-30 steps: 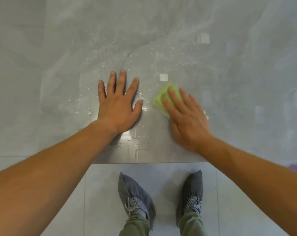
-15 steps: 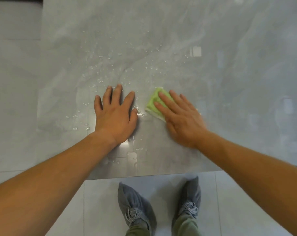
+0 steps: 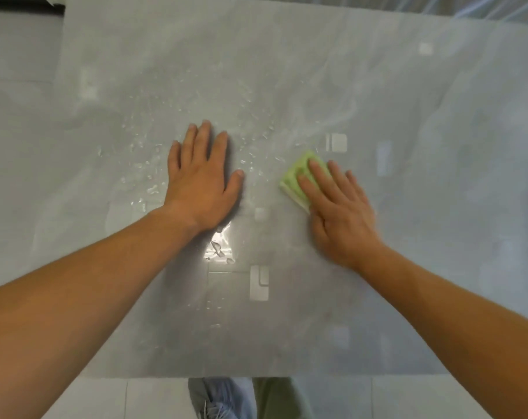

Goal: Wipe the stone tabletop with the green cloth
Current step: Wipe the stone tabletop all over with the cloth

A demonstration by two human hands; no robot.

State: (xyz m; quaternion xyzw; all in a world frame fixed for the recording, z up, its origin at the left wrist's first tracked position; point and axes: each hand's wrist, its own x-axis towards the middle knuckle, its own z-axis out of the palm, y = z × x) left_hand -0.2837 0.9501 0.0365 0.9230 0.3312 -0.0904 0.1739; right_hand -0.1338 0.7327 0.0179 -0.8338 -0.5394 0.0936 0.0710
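Observation:
A folded green cloth [image 3: 296, 176] lies flat on the grey stone tabletop [image 3: 438, 237], right of centre. My right hand [image 3: 338, 213] presses on it with straight fingers and covers most of it; only its far left corner shows. My left hand [image 3: 202, 182] rests flat on the stone, palm down, fingers spread, a short way left of the cloth. Several water drops [image 3: 147, 164] sit around and beyond the left hand, and a small wet patch [image 3: 218, 249] shines just below its wrist.
The tabletop's near edge [image 3: 256, 375] runs across the bottom, with pale floor tiles and my shoe [image 3: 220, 400] below it. The table's left edge [image 3: 60, 86] borders grey floor. Ceiling lights reflect as pale squares on the stone.
My right hand has slid the cloth to the right, away from the left hand, widening the gap. The view has tilted up, so more tabletop shows and my feet are mostly out of frame.

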